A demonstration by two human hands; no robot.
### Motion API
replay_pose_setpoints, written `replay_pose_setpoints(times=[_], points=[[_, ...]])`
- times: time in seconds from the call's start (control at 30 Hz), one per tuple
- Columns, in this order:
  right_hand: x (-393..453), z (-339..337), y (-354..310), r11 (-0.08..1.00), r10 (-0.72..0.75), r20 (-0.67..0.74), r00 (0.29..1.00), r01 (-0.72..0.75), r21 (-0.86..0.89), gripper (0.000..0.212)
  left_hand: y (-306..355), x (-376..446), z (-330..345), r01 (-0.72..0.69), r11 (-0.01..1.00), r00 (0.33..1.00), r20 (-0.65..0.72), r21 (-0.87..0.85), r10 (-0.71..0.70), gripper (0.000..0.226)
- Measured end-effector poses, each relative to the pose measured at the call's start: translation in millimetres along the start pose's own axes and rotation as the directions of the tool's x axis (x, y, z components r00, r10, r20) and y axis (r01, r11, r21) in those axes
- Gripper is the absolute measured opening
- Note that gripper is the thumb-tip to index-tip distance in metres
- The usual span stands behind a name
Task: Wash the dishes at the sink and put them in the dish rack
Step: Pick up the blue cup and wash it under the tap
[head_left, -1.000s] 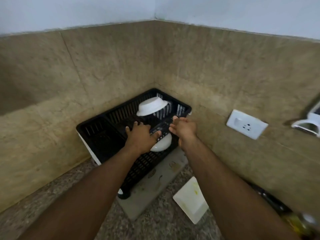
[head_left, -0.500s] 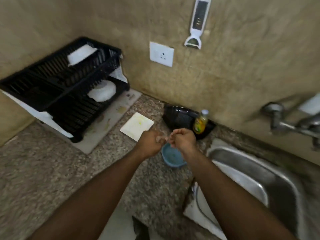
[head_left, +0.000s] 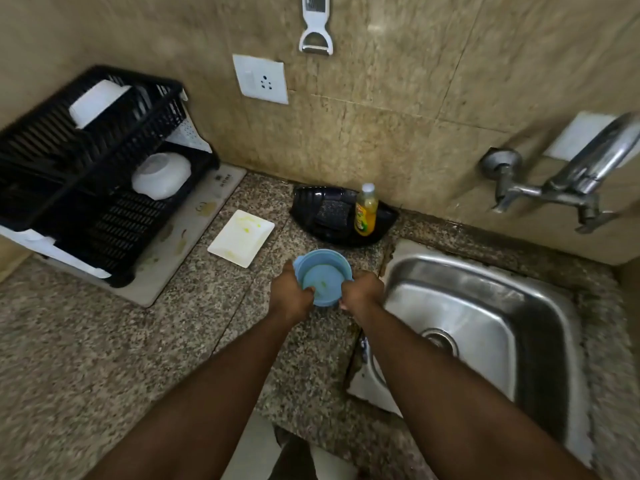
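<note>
A small blue bowl sits on the granite counter just left of the steel sink. My left hand grips its left side and my right hand grips its right side. A dirty white square plate with yellow smears lies on the counter behind and left of the bowl. The black two-tier dish rack stands at the left, with a white bowl upside down on its lower tier and a white dish on the upper tier.
A black tray by the wall holds a scrub pad and a yellow soap bottle. The tap juts from the wall above the sink. A wall socket and a hanging peeler are on the tiles.
My hands left the rack, where the white bowl stays on the lower tier, and swung right to the counter. Both hands have closed on the blue bowl.
</note>
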State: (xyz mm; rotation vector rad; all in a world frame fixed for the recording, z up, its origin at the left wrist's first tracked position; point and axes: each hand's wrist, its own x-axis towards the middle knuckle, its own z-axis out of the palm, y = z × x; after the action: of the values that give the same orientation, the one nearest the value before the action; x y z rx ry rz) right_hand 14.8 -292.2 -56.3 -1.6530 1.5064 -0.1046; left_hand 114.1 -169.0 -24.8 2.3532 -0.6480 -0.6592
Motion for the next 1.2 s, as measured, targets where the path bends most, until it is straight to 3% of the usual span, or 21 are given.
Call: replay_pose_setpoints(times=[0.17,0.27,0.4,0.53,0.67,0.77,0.9,0.97,1.1,1.2], points=[[20,-25,45,0.996,0.009,0.094,0.996,-0.017,0.083,0.023,8,1,25,0.137,0.979,0.99,-0.003,-0.148,-0.139,0.085],[-5,-81,58,0.953,0.03,-0.002,1.0,-0.028,0.301,0.007,10,18,64,0.128,0.943,0.992,0.053,-0.307,-0.117,0.068],[-14,-156,70,0.91,0.021,-0.034,0.999,-0.005,0.414,0.01,92,-8,83,0.135,0.921,0.973,0.226,-0.365,-0.053,0.038],[-10,-227,84,0.953,0.007,-0.111,0.994,0.028,0.302,0.01,153,-23,115,0.185,0.909,0.916,0.401,-0.373,-0.022,0.022],[-2,-287,100,0.965,0.029,-0.201,0.979,0.025,0.26,0.013,204,-38,145,0.193,0.866,0.905,0.424,-0.462,0.024,0.013],[16,-328,106,0.99,-0.064,-0.41,0.91,0.111,0.092,0.017,234,-45,164,0.196,0.846,0.91,0.412,-0.496,0.031,0.013],[47,-371,100,0.976,-0.137,-0.605,0.784,0.211,0.052,0.056,260,-49,177,0.208,0.826,0.927,0.375,-0.524,0.004,0.008],[58,-383,92,0.967,-0.192,-0.596,0.78,0.254,0.02,0.056,267,-46,183,0.216,0.82,0.927,0.375,-0.531,-0.001,0.007],[67,-385,82,0.961,-0.256,-0.532,0.807,0.274,-0.047,0.036,273,-43,186,0.21,0.819,0.935,0.356,-0.534,-0.007,0.011],[80,-379,89,0.963,-0.178,-0.527,0.831,0.258,0.082,0.039,274,-45,183,0.195,0.814,0.942,0.335,-0.547,-0.001,0.011]])
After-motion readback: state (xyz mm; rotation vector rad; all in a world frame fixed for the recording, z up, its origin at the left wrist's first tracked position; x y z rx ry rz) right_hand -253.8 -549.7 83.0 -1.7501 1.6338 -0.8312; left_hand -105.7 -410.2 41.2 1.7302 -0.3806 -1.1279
